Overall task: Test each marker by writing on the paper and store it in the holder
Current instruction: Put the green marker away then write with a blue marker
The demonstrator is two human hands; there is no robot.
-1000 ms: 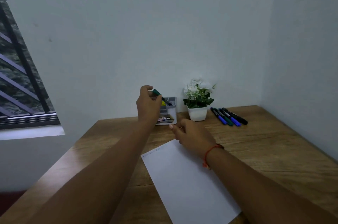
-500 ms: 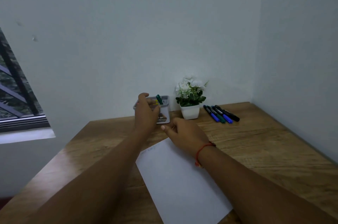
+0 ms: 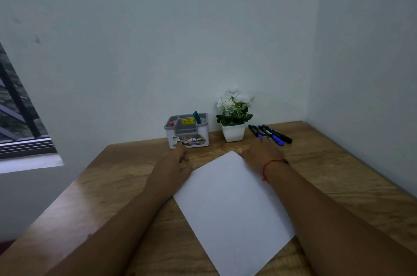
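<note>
Where the green marker [image 3: 197, 117] stands, the holder [image 3: 204, 133] bears a label [image 3: 199, 139] reading "OP".

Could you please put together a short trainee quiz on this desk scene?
1. True or false: the green marker stands in the holder.
2. What stands between the holder and the loose markers? A) a mug B) a potted plant with white flowers C) a stapler
3. Fill in: the ___ hand reaches toward the loose markers.

Key: 1. True. 2. B. 3. The right hand.
</note>
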